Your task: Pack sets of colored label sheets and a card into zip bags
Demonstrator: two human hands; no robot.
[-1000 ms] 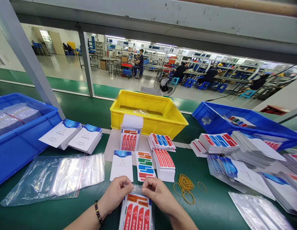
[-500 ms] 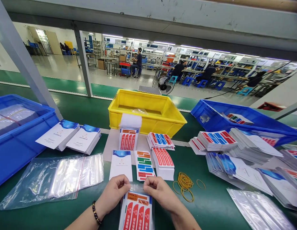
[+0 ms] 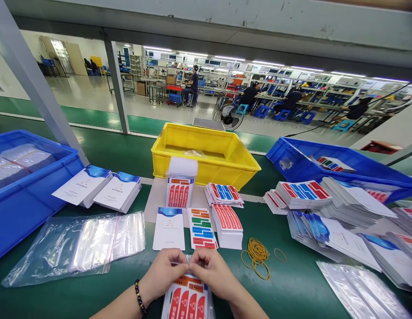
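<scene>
A clear zip bag (image 3: 188, 297) with red and orange sticker sheets inside lies in front of me. My left hand (image 3: 168, 271) pinches its top edge near the middle. Close beside it, my right hand (image 3: 207, 271) pinches the same edge, the two thumbs almost meeting. Just beyond my hands are a white booklet (image 3: 169, 230) with a blue top and a multicoloured sticker sheet (image 3: 202, 228). A stack of red sticker sheets (image 3: 227, 226) stands to their right. Behind them, a filled bag (image 3: 180, 190) shows similar red stickers.
A yellow bin (image 3: 206, 166) stands at the back, between a blue bin (image 3: 33, 186) and another blue bin (image 3: 325, 164). Empty clear bags (image 3: 93, 243) lie left; rubber bands (image 3: 257, 252) lie right. Booklet stacks (image 3: 118, 192) sit on the green table. A metal post (image 3: 116, 84) rises behind.
My hands have come closer together along the bag's top edge, my right hand moving left and my left hand slightly right. The view has shifted slightly.
</scene>
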